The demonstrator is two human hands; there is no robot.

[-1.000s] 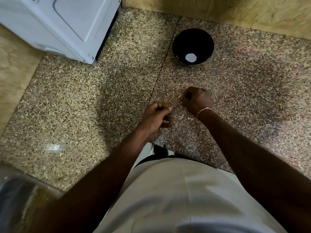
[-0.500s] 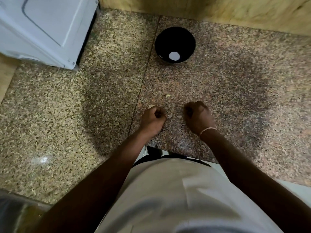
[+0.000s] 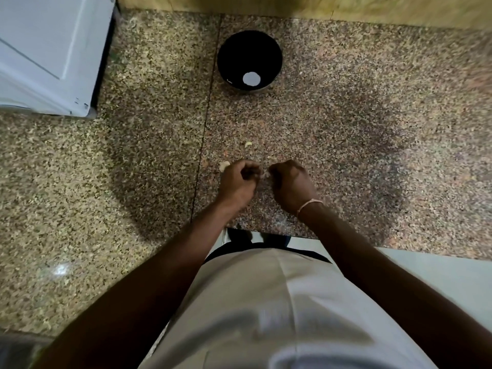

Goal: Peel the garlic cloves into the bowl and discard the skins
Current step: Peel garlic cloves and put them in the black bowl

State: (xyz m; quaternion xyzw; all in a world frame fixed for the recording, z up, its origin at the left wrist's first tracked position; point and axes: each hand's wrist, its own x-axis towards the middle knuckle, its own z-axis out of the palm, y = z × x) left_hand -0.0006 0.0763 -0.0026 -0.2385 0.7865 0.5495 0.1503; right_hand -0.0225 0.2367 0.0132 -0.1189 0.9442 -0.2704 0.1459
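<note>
- Speckled granite forms the countertop [image 3: 346,129], polished and mottled in brown, tan and pink; a thin seam is seen running away from the body.
- Head view: both hands are held close together over the counter, near its front edge, presumably so that loosened skin drops onto the stone rather than the floor.
- The left hand [image 3: 238,183] is curled into a loose fist with fingertips drawn towards the thumb; a small pale piece, judged to be a garlic clove [image 3: 264,174], is seen between the two hands and appears pinched from both sides.
- The right hand [image 3: 291,186] is likewise curled, fingers bent inward onto the same piece; a thin bracelet [image 3: 308,205] is worn at the wrist.
- Pale fragments [image 3: 249,144] are scattered on the stone just beyond the hands; whether these are skins or cloves cannot be told.
- A black round bowl [image 3: 226,65] is placed well beyond the hands, within forward reach; its glossy interior shows only a round white reflection, and no cloves can be distinguished.
- A white appliance [image 3: 50,54] with flat panels stands at the far left.
</note>
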